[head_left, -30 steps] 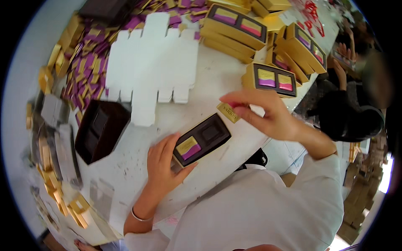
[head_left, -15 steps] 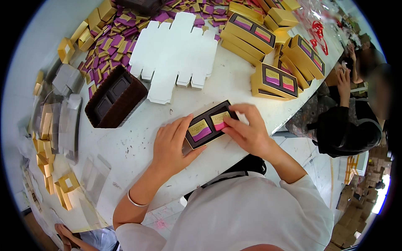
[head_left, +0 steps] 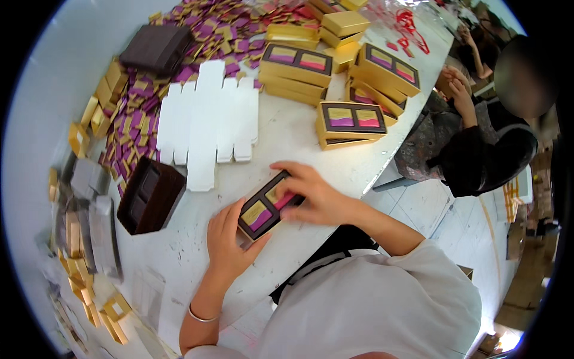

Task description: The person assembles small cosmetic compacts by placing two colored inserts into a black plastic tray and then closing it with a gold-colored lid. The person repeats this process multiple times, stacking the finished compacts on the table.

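A small chocolate box (head_left: 266,206) with a dark two-part insert lies slanted on the table in front of me. Its left compartment holds a gold-and-purple wrapped chocolate (head_left: 256,216); a gold-and-pink wrapped chocolate (head_left: 281,196) sits in the other, partly behind my fingers. My left hand (head_left: 232,239) is closed round the box's near left end, thumb on the near side and fingers on the far side. My right hand (head_left: 314,194) curves over the right end, fingers at the box and at the pink chocolate. Its fingertips are partly hidden.
A white unfolded carton stack (head_left: 208,119) lies beyond the box. Filled gold boxes (head_left: 353,128) stand in stacks at the far right. A dark brown tray stack (head_left: 149,194) is to the left, near many loose wrapped chocolates (head_left: 128,128). Another person (head_left: 484,149) sits at right.
The view has shifted, so the stacks and the chocolate box appear further left. My left hand still holds the box; my right-hand fingers have moved a little over its right end.
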Available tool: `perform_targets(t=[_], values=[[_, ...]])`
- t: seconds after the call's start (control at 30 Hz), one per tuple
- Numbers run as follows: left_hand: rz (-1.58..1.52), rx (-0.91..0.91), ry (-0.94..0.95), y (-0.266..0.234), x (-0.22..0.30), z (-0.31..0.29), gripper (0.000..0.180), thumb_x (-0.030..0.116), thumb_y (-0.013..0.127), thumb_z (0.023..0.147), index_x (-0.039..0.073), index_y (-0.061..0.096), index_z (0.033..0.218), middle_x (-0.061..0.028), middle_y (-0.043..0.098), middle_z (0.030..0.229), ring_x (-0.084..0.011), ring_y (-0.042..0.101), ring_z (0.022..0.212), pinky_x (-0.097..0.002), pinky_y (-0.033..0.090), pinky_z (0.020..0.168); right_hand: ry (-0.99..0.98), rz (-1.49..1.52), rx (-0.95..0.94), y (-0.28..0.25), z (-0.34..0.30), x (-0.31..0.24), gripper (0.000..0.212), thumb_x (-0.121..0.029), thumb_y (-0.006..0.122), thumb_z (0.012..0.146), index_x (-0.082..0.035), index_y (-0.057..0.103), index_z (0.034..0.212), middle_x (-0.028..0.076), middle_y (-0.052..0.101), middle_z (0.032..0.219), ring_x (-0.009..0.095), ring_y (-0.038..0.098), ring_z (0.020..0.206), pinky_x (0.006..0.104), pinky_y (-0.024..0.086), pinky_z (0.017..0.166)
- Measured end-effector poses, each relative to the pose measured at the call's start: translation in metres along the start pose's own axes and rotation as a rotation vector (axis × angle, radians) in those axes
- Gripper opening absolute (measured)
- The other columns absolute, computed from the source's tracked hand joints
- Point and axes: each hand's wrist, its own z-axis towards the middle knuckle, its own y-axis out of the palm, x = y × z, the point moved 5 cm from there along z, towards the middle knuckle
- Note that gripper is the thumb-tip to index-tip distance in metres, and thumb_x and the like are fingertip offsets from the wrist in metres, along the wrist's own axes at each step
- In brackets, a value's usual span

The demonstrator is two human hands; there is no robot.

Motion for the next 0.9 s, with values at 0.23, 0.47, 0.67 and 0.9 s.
perform_targets(t=[0.23,0.47,0.67,0.9], values=[[-0.256,0.097,0.174,-0.003,0.000,-0.002,0.077,0.028,0.078,0.065,0.000,0.043,0.129,-0.0209,0.047,0.130,-0.0250,0.054,0.088,-0.0327,0.047,0.069,-0.121,-0.468,0.179,-0.070,-0.036,-0.030,0.043,-0.028,0.080,0.063,-0.008,0.062,0.096,0.015,0.051,0.114,0.032,0.048,0.108,0.0420,0.041,0.089],[-0.267,0.090,0.215,0.001,0.006,0.002,0.066,0.024,0.073,0.069,-0.001,0.047,0.124,-0.0221,0.046,0.129,-0.0231,0.053,0.085,-0.0316,0.046,0.070,0.120,-0.586,0.376,-0.148,-0.031,0.021,0.040,-0.014,0.076,0.069,-0.008,0.061,0.105,0.018,0.045,0.127,0.038,0.041,0.121,0.0417,0.036,0.098],[-0.170,0.103,0.220,-0.009,0.005,-0.009,0.053,0.022,0.073,0.071,0.003,0.054,0.117,-0.0169,0.053,0.121,-0.0267,0.057,0.093,-0.0335,0.048,0.075,-0.186,-0.668,0.764,-0.131,-0.059,-0.020,0.040,-0.027,0.058,0.084,0.002,0.057,0.112,0.025,0.039,0.133,0.039,0.039,0.124,0.0456,0.031,0.102],[0.160,0.275,0.481,-0.030,0.039,-0.023,0.025,0.020,0.071,0.074,0.013,0.063,0.096,-0.0027,0.062,0.098,-0.0183,0.057,0.075,-0.0314,0.046,0.065,-0.230,-0.476,0.100,-0.007,-0.048,-0.027,0.022,-0.007,0.059,0.080,0.000,0.059,0.101,0.023,0.045,0.128,0.042,0.043,0.119,0.0501,0.034,0.099]])
